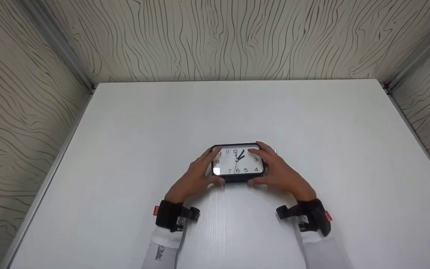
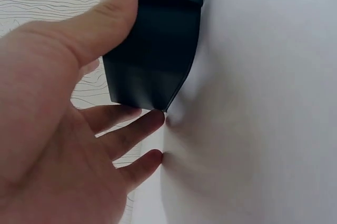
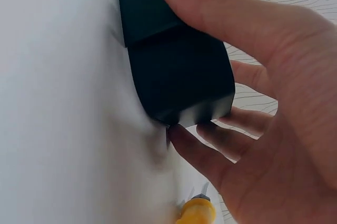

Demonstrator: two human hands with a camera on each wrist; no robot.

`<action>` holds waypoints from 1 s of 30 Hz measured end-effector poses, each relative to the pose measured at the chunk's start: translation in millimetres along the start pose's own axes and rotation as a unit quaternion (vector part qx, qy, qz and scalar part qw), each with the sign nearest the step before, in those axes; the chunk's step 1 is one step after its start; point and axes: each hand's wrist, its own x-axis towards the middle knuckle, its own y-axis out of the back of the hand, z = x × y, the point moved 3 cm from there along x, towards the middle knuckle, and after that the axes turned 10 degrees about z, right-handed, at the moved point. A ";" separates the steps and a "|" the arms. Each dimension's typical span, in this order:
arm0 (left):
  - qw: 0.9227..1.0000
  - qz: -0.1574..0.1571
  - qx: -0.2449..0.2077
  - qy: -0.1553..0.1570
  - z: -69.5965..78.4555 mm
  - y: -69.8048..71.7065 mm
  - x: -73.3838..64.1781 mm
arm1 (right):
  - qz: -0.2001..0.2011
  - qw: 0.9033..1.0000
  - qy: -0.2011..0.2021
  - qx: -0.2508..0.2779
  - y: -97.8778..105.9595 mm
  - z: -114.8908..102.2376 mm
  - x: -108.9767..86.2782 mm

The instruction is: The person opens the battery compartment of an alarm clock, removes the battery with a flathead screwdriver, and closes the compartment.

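Observation:
A black rectangular alarm clock point(image 1: 237, 160) with a white dial lies face up at the table's middle, its lower side toward me. My left hand point(image 1: 198, 173) holds its left end, thumb on the near side and a fingertip over the dial's upper left corner. At the right end my right hand point(image 1: 280, 173) grips it the same way, a fingertip reaching onto the dial. Both wrist views show the dark casing point(image 2: 158, 39) between thumb and fingers; several fingertips touch its end. Beside the right hand, the right wrist view shows a yellow handle point(image 3: 197, 212) with a metal tip, mostly hidden.
The white table point(image 1: 144, 123) extends around the clock. Wood-grain patterned panels point(image 1: 215, 41) stand behind it and at both sides, with grey metal rails point(image 1: 62, 45) at the corners. Each wrist carries a black strapped camera point(image 1: 170, 216).

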 end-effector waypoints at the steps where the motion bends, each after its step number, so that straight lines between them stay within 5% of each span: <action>1: 1.000 0.001 0.002 -0.002 0.3 0.4 0.0 | 0.001 1.000 0.001 -0.001 -0.1 0.1 0.1; 30: 1.000 -0.002 0.012 0.007 -2.7 4.7 -1.3 | 0.003 1.000 0.012 -0.010 0.6 -2.2 -0.1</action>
